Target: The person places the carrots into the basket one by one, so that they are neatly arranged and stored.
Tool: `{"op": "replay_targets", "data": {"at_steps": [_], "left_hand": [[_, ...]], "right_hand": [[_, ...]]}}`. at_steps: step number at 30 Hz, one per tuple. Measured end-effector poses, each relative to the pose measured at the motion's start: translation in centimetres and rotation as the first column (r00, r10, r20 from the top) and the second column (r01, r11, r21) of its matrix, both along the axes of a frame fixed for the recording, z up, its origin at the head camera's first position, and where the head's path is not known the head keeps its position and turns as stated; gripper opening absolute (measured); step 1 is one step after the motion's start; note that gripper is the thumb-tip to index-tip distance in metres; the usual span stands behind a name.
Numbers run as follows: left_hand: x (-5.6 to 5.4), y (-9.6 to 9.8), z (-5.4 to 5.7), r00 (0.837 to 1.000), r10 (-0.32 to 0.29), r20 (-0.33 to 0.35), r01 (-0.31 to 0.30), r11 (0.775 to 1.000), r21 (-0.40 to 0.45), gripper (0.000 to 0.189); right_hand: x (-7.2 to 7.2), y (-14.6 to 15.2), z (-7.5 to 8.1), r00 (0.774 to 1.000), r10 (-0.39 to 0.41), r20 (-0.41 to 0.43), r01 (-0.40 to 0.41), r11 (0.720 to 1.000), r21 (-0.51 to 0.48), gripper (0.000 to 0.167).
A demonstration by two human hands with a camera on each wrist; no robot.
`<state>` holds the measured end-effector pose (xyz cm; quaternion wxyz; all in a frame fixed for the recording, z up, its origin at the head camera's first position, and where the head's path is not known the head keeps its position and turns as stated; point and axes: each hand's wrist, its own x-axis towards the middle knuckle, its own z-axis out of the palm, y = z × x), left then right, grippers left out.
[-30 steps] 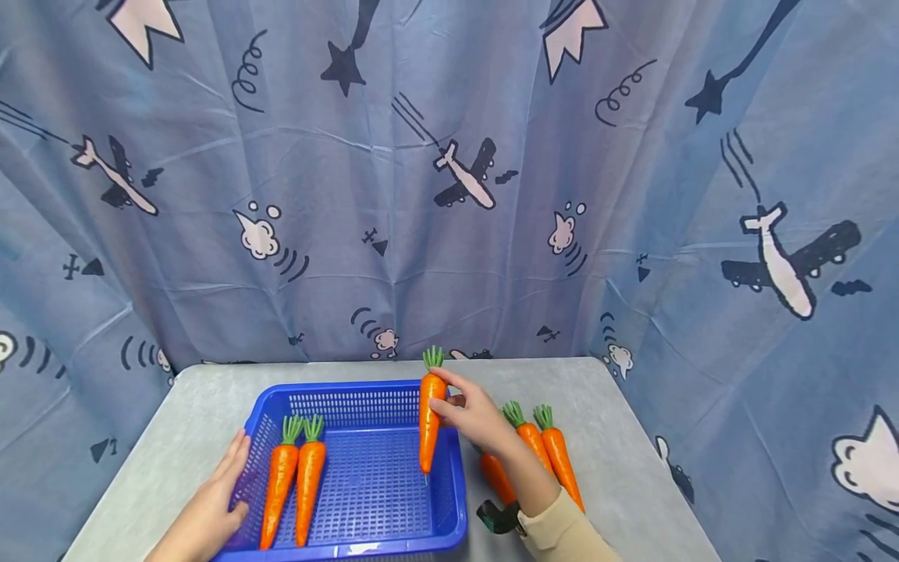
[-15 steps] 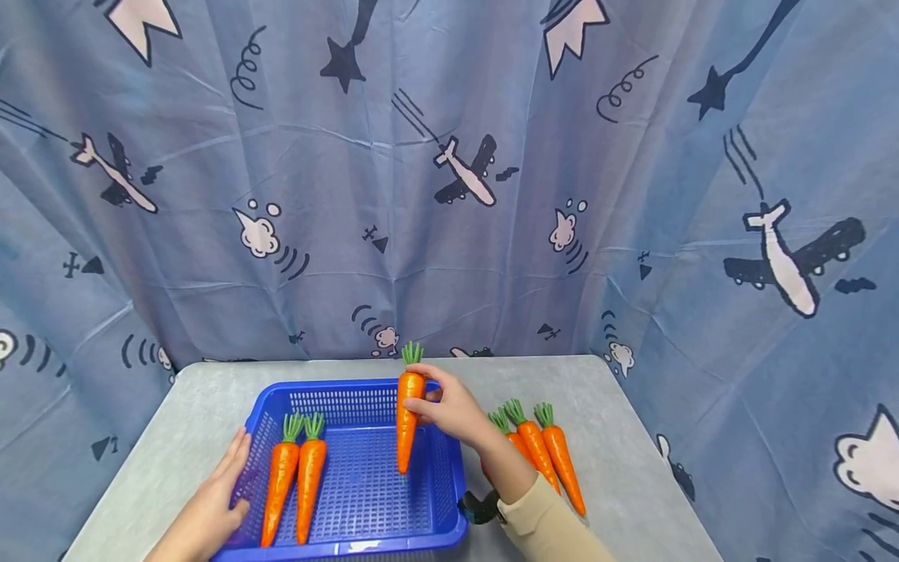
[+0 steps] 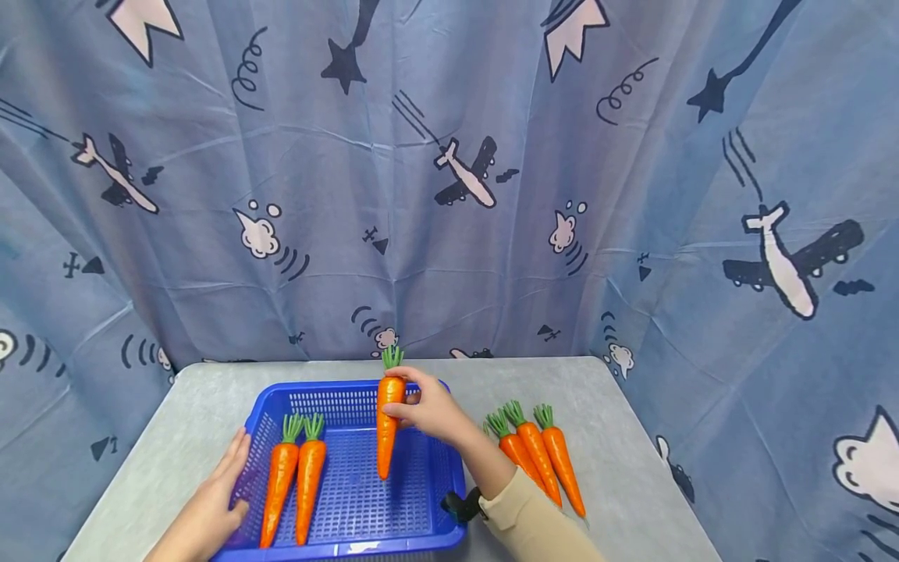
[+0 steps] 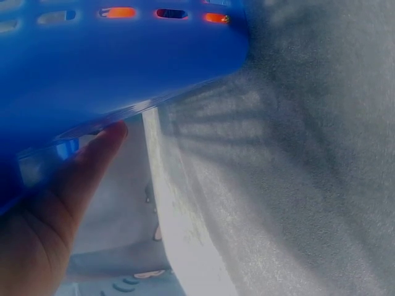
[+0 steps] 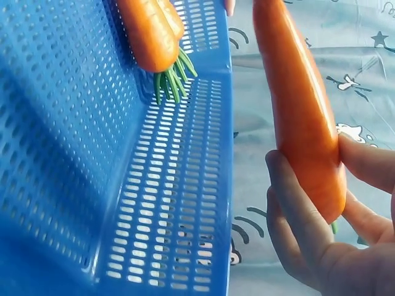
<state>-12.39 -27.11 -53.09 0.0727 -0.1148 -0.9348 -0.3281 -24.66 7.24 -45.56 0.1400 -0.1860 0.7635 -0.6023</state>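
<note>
My right hand (image 3: 434, 407) pinches an orange carrot (image 3: 387, 429) near its thick end, with green tops up and tip hanging down over the blue basket (image 3: 456, 484). In the right wrist view, thumb and fingers lie on either side of this carrot (image 5: 302, 117). Two more carrots (image 3: 278, 492) lie side by side along the left of the basket, tops toward its far side. My left hand (image 3: 211, 503) rests with straight fingers against the basket's left side. In the left wrist view, the basket's blue wall (image 4: 123, 68) is right at a fingertip of this hand.
Several carrots (image 3: 559, 468) lie side by side on the grey table (image 3: 632, 484), right of the basket; my right forearm partly covers them. A dark strap (image 3: 463, 506) is on my right wrist. A blue patterned curtain (image 3: 351, 195) hangs behind the table.
My right hand has carried the carrot leftward, from the basket's right wall to over its middle. The left hand and the two carrots in the basket stay put.
</note>
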Motion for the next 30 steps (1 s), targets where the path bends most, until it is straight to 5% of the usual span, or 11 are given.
{"op": "replay_targets", "data": {"at_steps": [13, 21, 30], "left_hand": [[-0.2, 0.0, 0.3, 0.998, -0.001, 0.064, 0.000, 1.000, 0.002, 0.097], [0.0, 0.1, 0.1, 1.000, 0.001, -0.017, -0.002, 1.000, -0.016, 0.096], [-0.2, 0.0, 0.8, 0.991, 0.006, 0.136, -0.007, 1.000, 0.001, 0.097]], "right_hand": [[-0.3, -3.5, -1.3, 0.999, 0.021, 0.047, -0.023, 0.999, 0.044, 0.049], [0.1, -5.3, -2.4, 0.995, 0.088, 0.055, -0.094, 0.988, 0.125, 0.048], [0.3, -6.9, -3.3, 0.988, 0.129, 0.088, -0.140, 0.980, 0.140, 0.044]]}}
